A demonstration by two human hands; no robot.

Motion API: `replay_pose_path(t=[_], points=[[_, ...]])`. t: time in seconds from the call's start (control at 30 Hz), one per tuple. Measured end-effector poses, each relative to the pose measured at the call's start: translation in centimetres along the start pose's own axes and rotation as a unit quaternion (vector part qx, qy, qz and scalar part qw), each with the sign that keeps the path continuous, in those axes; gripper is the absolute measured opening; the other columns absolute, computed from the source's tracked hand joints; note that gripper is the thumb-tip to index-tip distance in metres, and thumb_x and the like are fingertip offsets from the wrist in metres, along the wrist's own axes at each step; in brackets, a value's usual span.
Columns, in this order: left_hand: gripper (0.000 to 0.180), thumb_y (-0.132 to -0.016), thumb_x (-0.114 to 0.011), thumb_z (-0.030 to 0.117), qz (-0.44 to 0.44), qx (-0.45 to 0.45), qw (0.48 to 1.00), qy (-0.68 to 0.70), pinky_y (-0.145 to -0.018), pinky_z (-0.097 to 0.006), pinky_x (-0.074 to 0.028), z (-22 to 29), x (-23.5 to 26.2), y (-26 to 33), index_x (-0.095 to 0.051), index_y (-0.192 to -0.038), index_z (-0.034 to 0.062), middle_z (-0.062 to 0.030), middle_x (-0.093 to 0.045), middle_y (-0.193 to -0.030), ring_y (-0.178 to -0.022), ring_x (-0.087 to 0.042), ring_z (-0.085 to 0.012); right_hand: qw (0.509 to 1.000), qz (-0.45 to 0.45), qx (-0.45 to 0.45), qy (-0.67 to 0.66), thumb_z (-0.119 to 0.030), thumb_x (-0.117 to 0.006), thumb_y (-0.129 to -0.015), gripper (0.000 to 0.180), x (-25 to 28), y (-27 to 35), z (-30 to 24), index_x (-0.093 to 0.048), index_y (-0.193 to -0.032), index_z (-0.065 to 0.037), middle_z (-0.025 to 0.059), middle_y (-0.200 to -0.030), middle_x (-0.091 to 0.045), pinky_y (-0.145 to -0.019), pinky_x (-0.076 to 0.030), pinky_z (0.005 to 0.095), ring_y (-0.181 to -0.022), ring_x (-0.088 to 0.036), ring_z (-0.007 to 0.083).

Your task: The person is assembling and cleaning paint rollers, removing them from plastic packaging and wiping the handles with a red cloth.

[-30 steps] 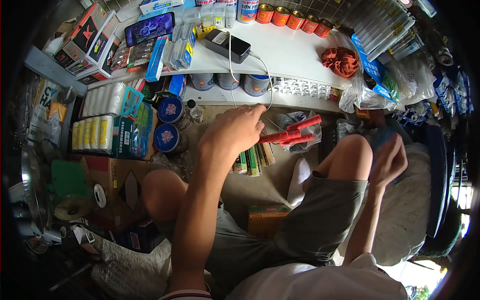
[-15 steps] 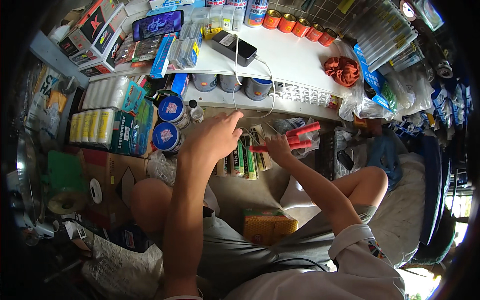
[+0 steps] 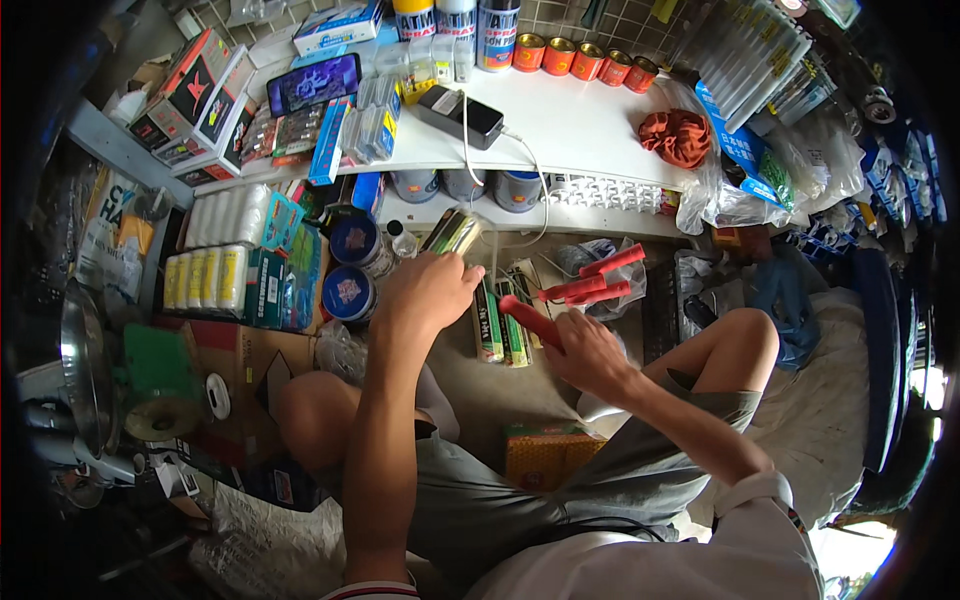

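My left hand (image 3: 425, 292) holds a narrow green and gold box (image 3: 452, 232), lifted toward the space under the white shelf (image 3: 580, 130). My right hand (image 3: 585, 352) grips a red-handled tool (image 3: 530, 322) by its handle, just right of the left hand. Between the hands, several green boxes (image 3: 500, 325) lie side by side on the floor. Two more red handles (image 3: 595, 280) rest behind the right hand. I sit with both knees bent.
A phone (image 3: 313, 83), a black power bank (image 3: 460, 113), spray cans (image 3: 455, 20), small red tins (image 3: 580, 55) and an orange bundle (image 3: 678, 135) sit on the shelf. Blue round tins (image 3: 348, 265), tape packs (image 3: 215, 250) and cartons crowd the left; plastic bags (image 3: 740, 190) the right.
My right hand came off my knee, reached forward and closed on a red-handled tool. My left hand lifted a green and gold box toward the shelf.
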State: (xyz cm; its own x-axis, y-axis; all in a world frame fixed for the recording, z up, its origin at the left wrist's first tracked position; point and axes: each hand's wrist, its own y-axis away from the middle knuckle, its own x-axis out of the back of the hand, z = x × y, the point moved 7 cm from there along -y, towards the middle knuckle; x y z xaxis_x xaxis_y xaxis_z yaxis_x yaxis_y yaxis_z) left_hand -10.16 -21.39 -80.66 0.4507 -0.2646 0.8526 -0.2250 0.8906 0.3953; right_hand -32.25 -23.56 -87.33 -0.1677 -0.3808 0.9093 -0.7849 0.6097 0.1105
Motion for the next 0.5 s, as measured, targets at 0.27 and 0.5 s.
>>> replay_pose_path(t=[0.27,0.5], points=[[0.068,-0.101,-0.046,0.058,0.069,-0.034,0.966,0.248,-0.077,-0.039,-0.055,4.7,1.9,0.5,-0.069,-0.105,-0.0055,-0.0207,-0.074,-0.092,-0.087,-0.073,-0.0294,0.945,0.302,-0.12,0.02,-0.007,-0.076,-0.078,0.032,7.1,9.8,-2.0,-0.053,-0.1,0.0,0.0177,-0.09,-0.052,-0.072,-0.047,0.0474,-0.08,-0.054,0.0392],[0.057,-0.105,-0.044,0.049,0.004,-0.208,0.732,0.649,-0.104,-0.038,-0.041,12.9,0.4,3.0,-0.051,-0.137,0.0027,-0.0171,-0.065,-0.129,-0.128,-0.056,-0.0234,0.944,0.275,-0.178,-0.049,-0.007,-0.075,-0.077,0.043,3.1,11.2,-0.1,-0.053,-0.113,-0.003,0.0162,-0.108,-0.055,-0.079,-0.052,0.0454,-0.092,-0.061,0.0364]])
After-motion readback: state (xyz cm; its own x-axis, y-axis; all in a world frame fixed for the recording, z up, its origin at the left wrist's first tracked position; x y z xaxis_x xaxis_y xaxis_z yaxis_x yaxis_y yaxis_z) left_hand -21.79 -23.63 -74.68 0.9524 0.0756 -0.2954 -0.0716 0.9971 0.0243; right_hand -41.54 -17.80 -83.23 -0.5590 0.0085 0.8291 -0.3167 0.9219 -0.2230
